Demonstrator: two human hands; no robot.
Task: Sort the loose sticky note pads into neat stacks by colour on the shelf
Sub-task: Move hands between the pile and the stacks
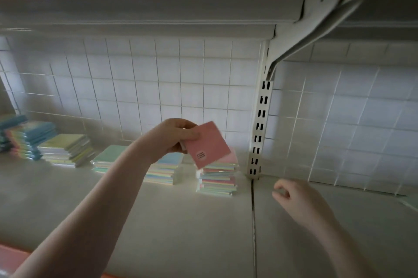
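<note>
From the head camera, your left hand [178,135] pinched a pink pad [209,145] at its left edge, thumb on the upper face and fingers curled underneath. You held the pad in the air, tilted so that its face with a small dark printed mark turned toward you, its far corner pointing up and right. Directly below and just behind it stood the pink-topped stack [218,175], the rightmost pile on the shelf [181,232], near the slotted upright [260,123]. So the pad lay right over its likely home; the coming move looked like a short drop down and slightly away from you, with the pad turned flat to match the stack's edges.

Your left hand was clearly the nearer one to that stack. Your right hand [291,196] hovered low over the shelf to the right of the seam, well apart from the pad and from the stack, its fingers loosely curled and holding nothing that I could see.

To the left, a blue-topped stack [167,171] stood just beside the pink one, then a green-topped stack [108,157], partly hidden by your forearm, a yellow-topped stack [67,149], and a leaning blue pile [27,137] at the far left. The frame was somewhat blurred, so the stacks' side colours read as mixed.
</note>
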